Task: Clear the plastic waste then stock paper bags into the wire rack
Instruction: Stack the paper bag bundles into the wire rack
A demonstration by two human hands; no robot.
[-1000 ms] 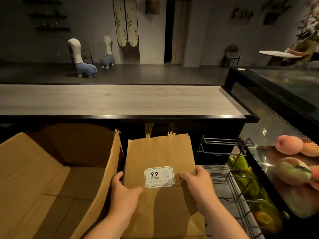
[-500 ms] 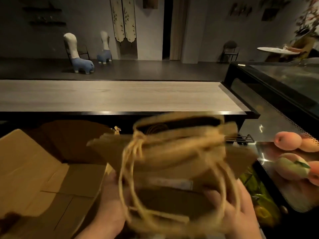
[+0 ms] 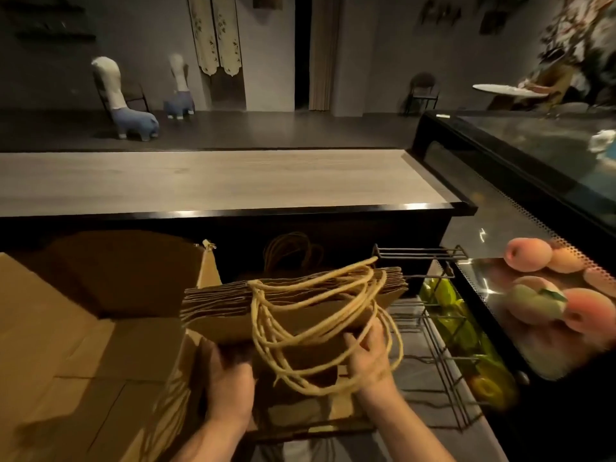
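You are holding one stack of paper bags (image 3: 293, 305) with both hands. The bags are flat and brown, and there are too many to count from their edges. Their open tops point away from you, and the stack is up in the air in front of you, between the big cardboard box (image 3: 83, 328) and the wire rack (image 3: 430, 328). It is not in the rack yet.

Many pale rope handles (image 3: 320, 328) hang off the stack in loops. They are tangled, so you cannot count them.

Your left hand (image 3: 230, 388) grips the stack from under its left side, with the fingers curled up out of sight. Your right hand (image 3: 370, 361) holds the right side, with the fingers curled on the paper and some loops lying over the hand and wrist.

One open cardboard box sits on your left. One dark wire rack sits on your right, with thin bars in rows. Green and yellow fruit shows below it.

Behind the bags, more handles (image 3: 293, 251) stick up in the dark.

Farther right, a shiny tray (image 3: 483, 278) holds peaches (image 3: 528, 255); about five show. One long wooden counter (image 3: 213, 181) runs across in front. Far back stand two animal-shaped stools (image 3: 133, 118), one bigger and one smaller.
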